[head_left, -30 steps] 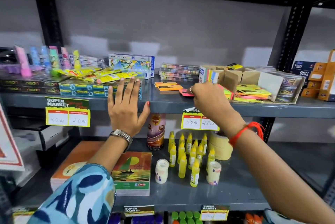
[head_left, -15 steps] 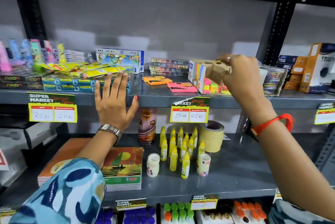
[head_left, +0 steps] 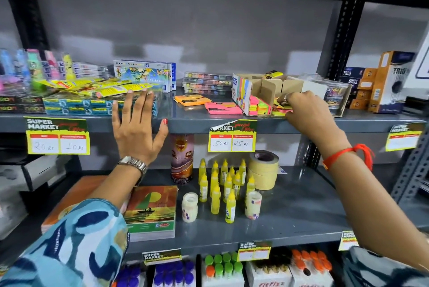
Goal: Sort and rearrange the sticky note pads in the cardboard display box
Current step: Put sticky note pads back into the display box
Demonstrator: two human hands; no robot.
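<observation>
Our right hand [head_left: 304, 110] reaches into the front of the cardboard display box [head_left: 270, 88] on the upper shelf [head_left: 190, 121], its grip pinched narrow on the yellow sticky note pads [head_left: 279, 106] lying there. Just left of that grip, pink and green pads [head_left: 260, 106] stand stacked in the box's near compartment. Farther left, outside the box, a pink pad [head_left: 224, 108] and an orange pad [head_left: 192, 99] lie loose on the shelf. Our left hand [head_left: 137, 131] rests flat and spread wide against the shelf edge, holding nothing.
</observation>
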